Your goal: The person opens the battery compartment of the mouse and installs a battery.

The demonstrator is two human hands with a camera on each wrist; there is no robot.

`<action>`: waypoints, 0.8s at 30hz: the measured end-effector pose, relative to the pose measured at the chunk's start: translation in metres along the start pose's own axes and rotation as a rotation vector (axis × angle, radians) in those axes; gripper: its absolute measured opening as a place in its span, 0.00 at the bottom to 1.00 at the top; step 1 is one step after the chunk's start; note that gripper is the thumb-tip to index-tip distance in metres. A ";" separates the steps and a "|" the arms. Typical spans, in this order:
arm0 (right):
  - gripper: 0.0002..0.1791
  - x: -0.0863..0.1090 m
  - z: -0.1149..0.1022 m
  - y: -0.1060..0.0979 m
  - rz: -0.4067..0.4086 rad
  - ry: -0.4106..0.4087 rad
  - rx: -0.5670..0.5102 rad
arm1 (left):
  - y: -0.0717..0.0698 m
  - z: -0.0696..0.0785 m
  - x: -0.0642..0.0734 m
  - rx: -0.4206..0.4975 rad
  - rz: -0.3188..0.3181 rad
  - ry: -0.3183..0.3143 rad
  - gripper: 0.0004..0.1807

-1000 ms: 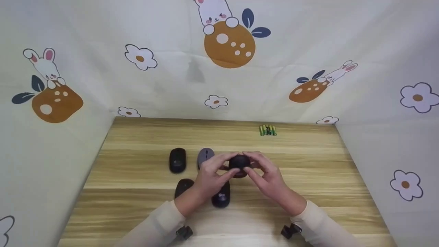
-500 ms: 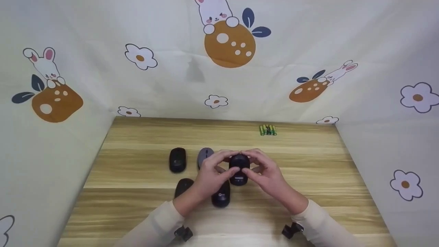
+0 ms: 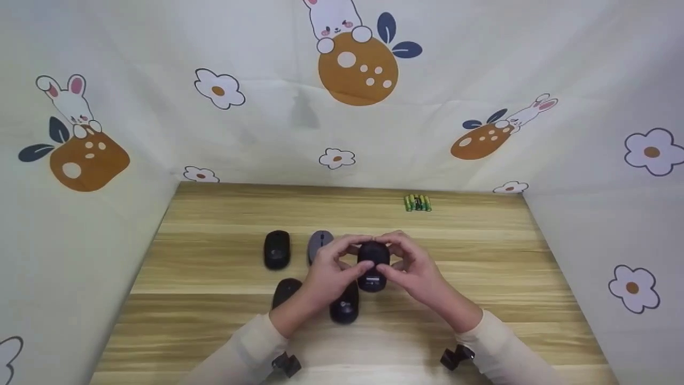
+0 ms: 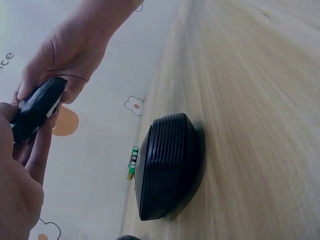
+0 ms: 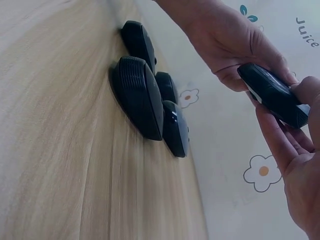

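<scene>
Both hands hold a black computer mouse (image 3: 373, 271) above the table, a small pale label showing on the face turned up. My left hand (image 3: 332, 267) grips its left side, with the thumb on that face and the fingers around the far edge. From the right, my right hand (image 3: 412, 266) holds it the same way, the two thumbs close together. In the left wrist view the mouse (image 4: 37, 110) appears edge-on between the hands. Just below the held mouse, a black mouse with a small logo (image 3: 344, 310) lies on the table, partly behind my left hand.
Left of the hands lie a black mouse (image 3: 277, 249), a grey mouse (image 3: 319, 245) and another black mouse (image 3: 286, 292), the last partly hidden by my left forearm. Several green-yellow batteries (image 3: 417, 202) lie in a row near the table's back edge. Printed cloth (image 3: 267, 133) walls surround the table.
The held mouse has tilted so more of its labelled face shows, its near end lower in the head view. Both hands have shifted only slightly. The other mice and the batteries have stayed put.
</scene>
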State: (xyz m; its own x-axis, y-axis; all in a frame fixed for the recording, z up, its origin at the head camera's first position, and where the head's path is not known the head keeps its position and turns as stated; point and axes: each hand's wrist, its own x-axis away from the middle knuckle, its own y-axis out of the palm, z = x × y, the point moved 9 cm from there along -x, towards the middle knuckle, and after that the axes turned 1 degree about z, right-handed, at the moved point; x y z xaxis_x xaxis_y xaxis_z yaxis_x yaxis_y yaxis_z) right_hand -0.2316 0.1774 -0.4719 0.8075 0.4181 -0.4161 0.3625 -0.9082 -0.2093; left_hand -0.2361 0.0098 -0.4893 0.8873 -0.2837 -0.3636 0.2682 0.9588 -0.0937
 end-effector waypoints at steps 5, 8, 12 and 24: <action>0.27 0.000 0.003 -0.001 0.007 0.026 -0.001 | 0.000 -0.003 0.000 0.018 -0.002 -0.019 0.25; 0.26 0.000 0.003 -0.002 0.015 0.022 -0.006 | 0.001 -0.004 -0.001 0.026 -0.006 -0.018 0.26; 0.25 0.000 0.004 -0.004 0.024 0.034 -0.006 | 0.001 -0.004 -0.002 0.024 -0.017 -0.016 0.26; 0.23 -0.001 0.006 -0.008 0.065 0.074 0.069 | 0.002 -0.008 -0.001 -0.006 -0.022 -0.064 0.25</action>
State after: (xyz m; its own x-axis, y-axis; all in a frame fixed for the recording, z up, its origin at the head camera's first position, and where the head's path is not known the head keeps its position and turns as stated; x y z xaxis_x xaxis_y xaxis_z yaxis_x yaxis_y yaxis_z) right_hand -0.2382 0.1847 -0.4751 0.8614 0.3536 -0.3646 0.2773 -0.9288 -0.2458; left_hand -0.2392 0.0123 -0.4966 0.9036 -0.3045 -0.3013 0.2855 0.9525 -0.1061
